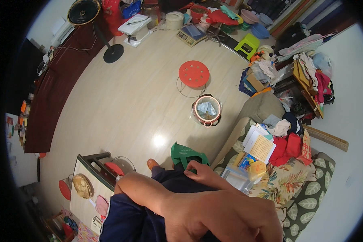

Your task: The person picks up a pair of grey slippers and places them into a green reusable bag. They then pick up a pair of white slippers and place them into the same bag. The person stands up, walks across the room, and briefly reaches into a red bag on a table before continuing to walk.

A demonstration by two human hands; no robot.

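Close to the camera, my left hand [224, 213] is raised at the lower right, its back facing up. Its forearm crosses in front of my dark blue clothing [129, 218]. The fingers bend down toward the lower edge and are mostly hidden, so I cannot tell if they hold anything. Partly behind it, my right hand [199, 172] is low by my lap with its fingers curled. It appears closed on the handle of a green cloth bag [183, 152], which hangs just beyond it. What is in the bag is hidden.
A patterned sofa [306, 197] with papers, clothes and a clear plastic box [234, 177] lies on the right. Ahead stand a lined bin [207, 122] and a red stool [194, 73]. At left, a table [78, 201] carries a basket [82, 186]. A black fan [113, 53] stands farther off.
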